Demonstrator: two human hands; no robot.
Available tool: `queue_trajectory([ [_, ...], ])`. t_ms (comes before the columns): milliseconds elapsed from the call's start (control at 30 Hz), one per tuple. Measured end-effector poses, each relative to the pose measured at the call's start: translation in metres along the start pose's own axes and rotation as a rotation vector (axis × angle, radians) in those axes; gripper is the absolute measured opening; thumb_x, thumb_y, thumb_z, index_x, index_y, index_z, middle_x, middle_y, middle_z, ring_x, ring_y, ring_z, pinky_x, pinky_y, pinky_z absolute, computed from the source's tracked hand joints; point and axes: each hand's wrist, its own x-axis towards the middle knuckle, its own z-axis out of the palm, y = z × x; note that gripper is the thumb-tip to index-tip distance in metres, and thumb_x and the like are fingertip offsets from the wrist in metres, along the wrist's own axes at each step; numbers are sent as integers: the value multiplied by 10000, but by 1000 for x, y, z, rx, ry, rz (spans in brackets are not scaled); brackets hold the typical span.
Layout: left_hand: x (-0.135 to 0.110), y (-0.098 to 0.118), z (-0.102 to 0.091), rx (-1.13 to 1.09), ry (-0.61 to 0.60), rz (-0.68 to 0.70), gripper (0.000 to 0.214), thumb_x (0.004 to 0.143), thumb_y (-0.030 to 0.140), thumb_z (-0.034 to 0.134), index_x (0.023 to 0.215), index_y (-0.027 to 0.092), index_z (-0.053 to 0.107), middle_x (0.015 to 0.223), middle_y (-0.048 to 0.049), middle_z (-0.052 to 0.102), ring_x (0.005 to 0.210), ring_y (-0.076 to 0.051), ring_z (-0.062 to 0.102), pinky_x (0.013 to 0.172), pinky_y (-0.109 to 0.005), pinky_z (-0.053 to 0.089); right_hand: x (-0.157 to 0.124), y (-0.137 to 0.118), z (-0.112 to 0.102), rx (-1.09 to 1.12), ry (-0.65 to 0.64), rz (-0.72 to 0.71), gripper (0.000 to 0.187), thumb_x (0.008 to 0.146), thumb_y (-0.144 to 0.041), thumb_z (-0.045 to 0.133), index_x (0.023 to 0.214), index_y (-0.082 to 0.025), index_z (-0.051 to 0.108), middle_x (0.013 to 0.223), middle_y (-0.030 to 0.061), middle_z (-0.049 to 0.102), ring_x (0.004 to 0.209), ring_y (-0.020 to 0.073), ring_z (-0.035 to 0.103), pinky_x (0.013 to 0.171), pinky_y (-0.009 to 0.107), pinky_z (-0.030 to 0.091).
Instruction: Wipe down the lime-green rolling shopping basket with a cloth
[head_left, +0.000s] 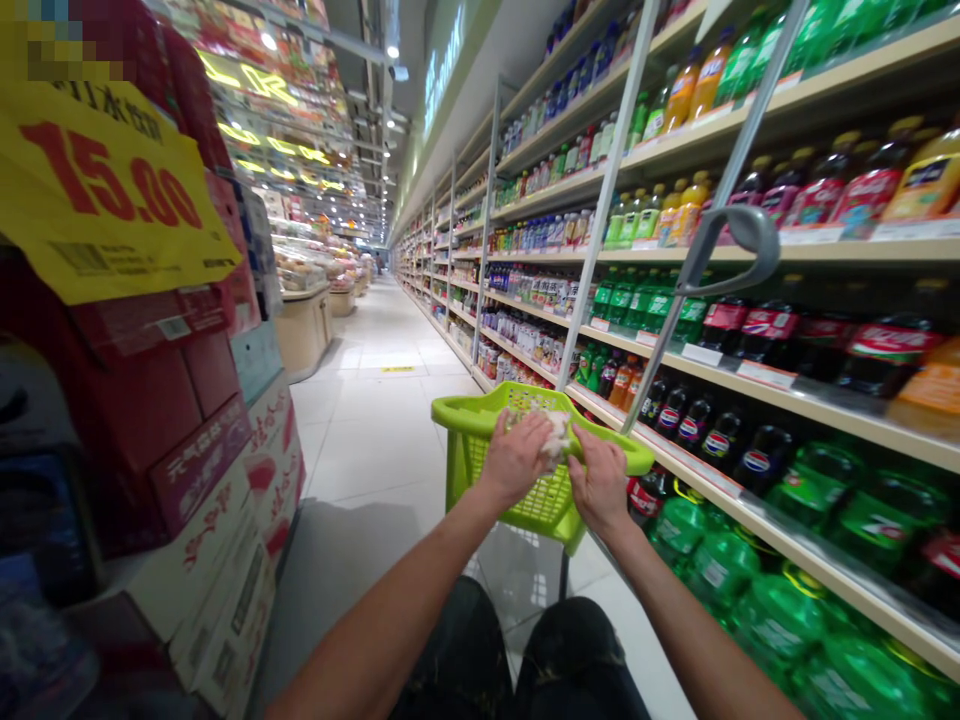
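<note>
A lime-green shopping basket (471, 412) on a trolley frame stands in front of me in a supermarket aisle. Both my hands are over its near rim. My left hand (516, 458) and my right hand (598, 482) are closed together on a crumpled whitish wad (556, 432), which looks like tissue or a bag; I cannot tell exactly what it is. A long grey trolley handle (731, 240) rises from the basket toward the upper right.
Shelves of soft-drink bottles (750, 330) run along the right, close to the basket. Stacked red and white cartons (217, 470) with a yellow price sign (105, 190) stand at the left. The tiled aisle floor (367, 420) stretches ahead between them.
</note>
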Motion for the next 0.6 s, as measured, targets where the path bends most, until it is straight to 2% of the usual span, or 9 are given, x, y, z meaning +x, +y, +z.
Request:
queue_trajectory([
  [67, 0, -4, -3, 16, 0, 2, 316, 813, 241, 417, 1111, 211, 519, 1216, -51, 549, 1161, -183, 453, 1065, -496, 99, -1, 3, -1, 15, -16, -9, 382, 851, -256, 347, 1210, -151, 425, 1084, 112, 587, 988, 209, 523, 859, 368, 327],
  [200, -10, -46, -24, 97, 107, -320, 311, 822, 224, 382, 1099, 219, 524, 1169, -61, 582, 1092, -205, 509, 1036, -552, 124, -3, 7, 0, 49, -40, 9, 390, 854, -259, 343, 1225, -156, 404, 1096, 112, 582, 990, 210, 524, 882, 393, 328],
  [267, -12, -58, -28, 119, 133, -421, 313, 818, 213, 374, 1090, 215, 528, 1158, -64, 588, 1075, -209, 518, 1031, -550, 147, -2, 5, 1, 65, -45, 28, 397, 856, -265, 338, 1236, -165, 393, 1097, 110, 581, 984, 213, 529, 882, 410, 333],
  [333, -8, -51, -24, 87, 96, -380, 324, 805, 204, 387, 1098, 189, 527, 1170, -71, 578, 1101, -209, 497, 1036, -504, 194, 3, 0, 0, 87, -30, 61, 417, 856, -276, 337, 1260, -173, 367, 1127, 113, 564, 1018, 222, 516, 888, 428, 337],
  [467, 12, -7, -3, -66, -25, -208, 434, 785, 219, 412, 1205, 111, 434, 1217, -106, 535, 1125, -184, 473, 987, -357, 337, 26, -18, -5, 206, -30, 43, 469, 850, -319, 353, 1291, -159, 333, 1308, 133, 408, 1219, 235, 351, 959, 438, 310],
  [533, 17, 4, 1, -74, -68, -186, 513, 787, 241, 409, 1274, 97, 338, 1295, -130, 454, 1178, -188, 424, 997, -372, 327, 39, -27, -6, 264, -144, 20, 458, 854, -321, 343, 1279, -151, 360, 1316, 128, 403, 1221, 223, 351, 975, 423, 312],
  [600, 15, -2, -4, 5, -124, -208, 579, 766, 299, 451, 1294, 114, 304, 1367, -143, 350, 1257, -236, 318, 1026, -471, 252, 48, -37, -2, 249, -294, 37, 438, 847, -321, 367, 1248, -149, 411, 1256, 128, 470, 1169, 229, 412, 959, 427, 337],
])
